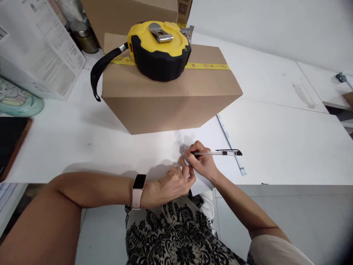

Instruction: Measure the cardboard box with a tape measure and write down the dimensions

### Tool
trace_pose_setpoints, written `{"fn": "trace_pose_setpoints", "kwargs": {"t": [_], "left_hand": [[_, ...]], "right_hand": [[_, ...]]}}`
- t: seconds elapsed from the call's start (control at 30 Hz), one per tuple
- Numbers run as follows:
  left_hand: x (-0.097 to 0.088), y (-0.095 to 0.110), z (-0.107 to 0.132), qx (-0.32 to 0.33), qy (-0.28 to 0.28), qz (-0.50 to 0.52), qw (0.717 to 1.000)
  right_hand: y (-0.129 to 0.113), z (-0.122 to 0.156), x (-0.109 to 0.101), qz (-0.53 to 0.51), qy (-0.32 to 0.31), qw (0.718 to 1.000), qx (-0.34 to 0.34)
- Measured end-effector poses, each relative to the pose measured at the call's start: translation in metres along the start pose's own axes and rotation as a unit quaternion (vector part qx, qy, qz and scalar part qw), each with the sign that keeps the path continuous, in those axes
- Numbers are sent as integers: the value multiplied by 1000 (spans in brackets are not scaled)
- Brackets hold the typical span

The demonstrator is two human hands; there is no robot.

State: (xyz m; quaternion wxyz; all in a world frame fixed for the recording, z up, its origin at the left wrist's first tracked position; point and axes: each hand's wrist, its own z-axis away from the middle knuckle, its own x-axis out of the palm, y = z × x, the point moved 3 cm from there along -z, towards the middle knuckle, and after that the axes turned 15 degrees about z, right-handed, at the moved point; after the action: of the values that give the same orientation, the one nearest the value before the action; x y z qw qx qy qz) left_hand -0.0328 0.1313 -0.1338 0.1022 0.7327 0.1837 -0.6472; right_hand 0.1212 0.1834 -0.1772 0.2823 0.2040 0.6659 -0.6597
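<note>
My right hand (pixel 202 162) grips a clear pen (pixel 220 152) with a black cap, its tip down on a white sheet of paper (pixel 209 136) near the table's front edge. Curled fingers of my left hand (pixel 173 182) press on the sheet's lower left corner, touching my right hand; a pink-strapped watch (pixel 138 188) is on that wrist. Just behind the sheet stands a sealed cardboard box (pixel 171 94) with yellow tape. A yellow and black tape measure (pixel 160 49) lies on top of the box, its black strap hanging off the left side.
The white table (pixel 275 140) stretches to the right. At left stand a white printed carton (pixel 41 48), a pale green object (pixel 16 101) and a dark tablet-like slab (pixel 12 141). A larger cardboard box (pixel 129 14) and jars (pixel 82 35) stand behind.
</note>
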Motion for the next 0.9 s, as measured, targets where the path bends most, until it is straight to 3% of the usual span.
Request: {"fn": "trace_pose_setpoints", "kwargs": {"t": [0.9], "left_hand": [[1,2,0,15,4,-48,999]], "right_hand": [[1,-1,-1,-3,44,999,-23]]}}
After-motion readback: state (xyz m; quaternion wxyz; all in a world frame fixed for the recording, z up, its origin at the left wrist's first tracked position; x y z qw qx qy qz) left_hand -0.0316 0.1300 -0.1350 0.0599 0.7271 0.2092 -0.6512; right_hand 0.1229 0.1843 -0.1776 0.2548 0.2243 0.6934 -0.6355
